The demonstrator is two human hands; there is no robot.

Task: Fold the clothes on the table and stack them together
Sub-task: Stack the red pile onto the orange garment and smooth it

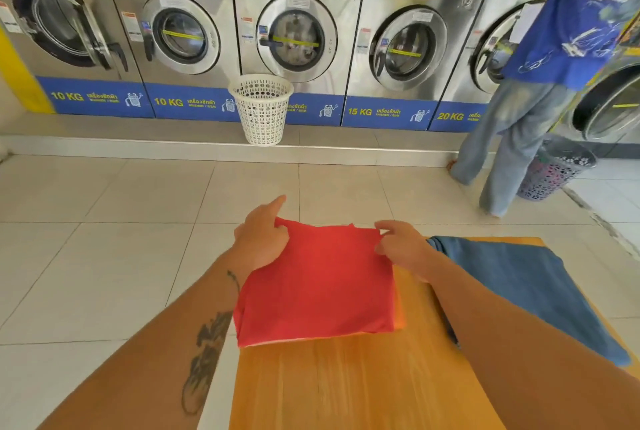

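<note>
A folded red garment point(317, 284) lies at the far left corner of the orange table point(346, 384), with a strip of orange cloth showing under its right edge. My left hand point(261, 239) grips its far left corner, index finger pointing out. My right hand point(401, 244) pinches its far right corner. A blue garment point(530, 291) lies spread on the right part of the table, partly hidden by my right forearm.
A row of steel washing machines point(298, 31) lines the far wall. A white basket point(261, 109) stands on the step before them. A person in a blue shirt point(561, 59) stands at the right by a dark basket point(554, 170). White tiled floor surrounds the table.
</note>
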